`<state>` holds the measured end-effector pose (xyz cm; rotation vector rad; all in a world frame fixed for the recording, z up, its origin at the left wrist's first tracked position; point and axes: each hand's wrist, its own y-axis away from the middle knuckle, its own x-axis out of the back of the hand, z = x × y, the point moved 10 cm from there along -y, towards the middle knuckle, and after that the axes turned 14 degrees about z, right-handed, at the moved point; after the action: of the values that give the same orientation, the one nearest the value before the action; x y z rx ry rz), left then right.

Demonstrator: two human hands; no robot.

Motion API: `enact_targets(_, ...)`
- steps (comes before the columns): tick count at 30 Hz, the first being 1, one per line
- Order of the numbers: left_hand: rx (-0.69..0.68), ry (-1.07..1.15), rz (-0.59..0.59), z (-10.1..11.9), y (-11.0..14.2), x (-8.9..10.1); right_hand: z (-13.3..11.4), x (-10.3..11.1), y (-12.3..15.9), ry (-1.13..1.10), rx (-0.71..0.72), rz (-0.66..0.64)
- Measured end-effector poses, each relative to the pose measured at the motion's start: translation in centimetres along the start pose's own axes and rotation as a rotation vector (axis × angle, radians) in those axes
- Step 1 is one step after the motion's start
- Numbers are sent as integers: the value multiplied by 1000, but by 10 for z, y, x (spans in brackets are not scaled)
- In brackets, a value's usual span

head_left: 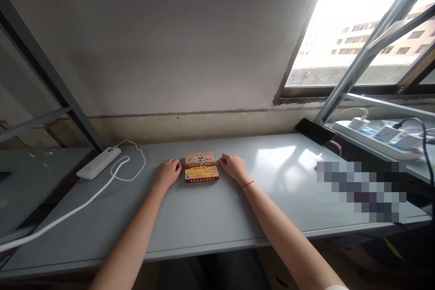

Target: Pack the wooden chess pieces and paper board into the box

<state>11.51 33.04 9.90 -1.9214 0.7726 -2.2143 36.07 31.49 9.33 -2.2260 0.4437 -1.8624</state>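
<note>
A Chinese chess box lies flat on the grey desk, its red and yellow printed lid facing up. Just left of it rests my left hand, fingers curled in and apparently holding nothing. On the other side, my right hand sits in a loose fist close to the box's right edge, with a thin red string on the wrist. Neither hand seems to grip the box; small gaps show on both sides. The undersides of the fingers are hidden.
At the left are a white power strip and its white cord. A dark phone-like slab leans at the back right, near another power strip with plugs. A blurred-out object covers the right end. Metal posts frame both sides.
</note>
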Motion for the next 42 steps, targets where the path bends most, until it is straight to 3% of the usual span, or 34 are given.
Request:
enact_targets(8,24,89,24,-4,-1,0,1,-1,-1,-15,3,6)
enact_targets(13,60,190,70,1,-3,22,5,0,-3,-82,-28,20)
enact_targets(16,8,356,168,26,1,46,4,3,-2,-182,-45,25)
enact_targets(20,-182,417,39,78,19,37,-15,11,3,-323,29,29)
enact_targets(24,-186,329,86,93,29,21,-27,15,10,-373,3,14)
enact_targets(27,-181,294,167,94,29,23,-31,30,10,-477,-30,98)
enact_targets(33,-41,310,291,80,22,57,-28,53,7,-736,-44,205)
enact_targets(38,-14,316,484,71,21,95,-18,26,4,-553,-46,72)
enact_targets(42,-13,284,596,69,22,115,-14,9,4,-440,-35,-23)
